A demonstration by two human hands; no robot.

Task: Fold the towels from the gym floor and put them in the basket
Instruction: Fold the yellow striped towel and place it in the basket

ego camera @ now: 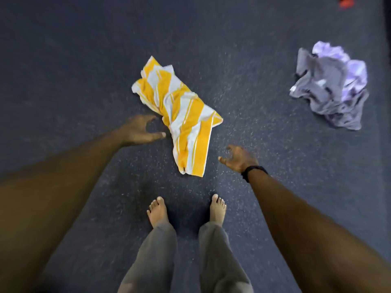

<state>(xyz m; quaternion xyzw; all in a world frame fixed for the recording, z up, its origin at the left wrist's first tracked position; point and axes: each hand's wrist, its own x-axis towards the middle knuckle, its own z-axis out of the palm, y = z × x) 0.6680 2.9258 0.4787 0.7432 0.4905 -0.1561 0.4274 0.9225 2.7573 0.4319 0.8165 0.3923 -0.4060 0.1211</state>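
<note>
A crumpled yellow and white striped towel (179, 117) lies on the dark gym floor just ahead of my bare feet. My left hand (140, 130) hovers just left of the towel's middle, fingers spread and loosely curved, holding nothing. My right hand (239, 158), with a black band at the wrist, hangs to the right of the towel's near end, fingers loosely curled and empty. A second towel, lilac and grey (332, 87), lies bunched up farther off at the right. No basket is in view.
The floor is dark speckled rubber matting (74, 70). A red object (347, 1) shows at the top right edge, cut off by the frame. My two bare feet (158, 212) stand just behind the striped towel.
</note>
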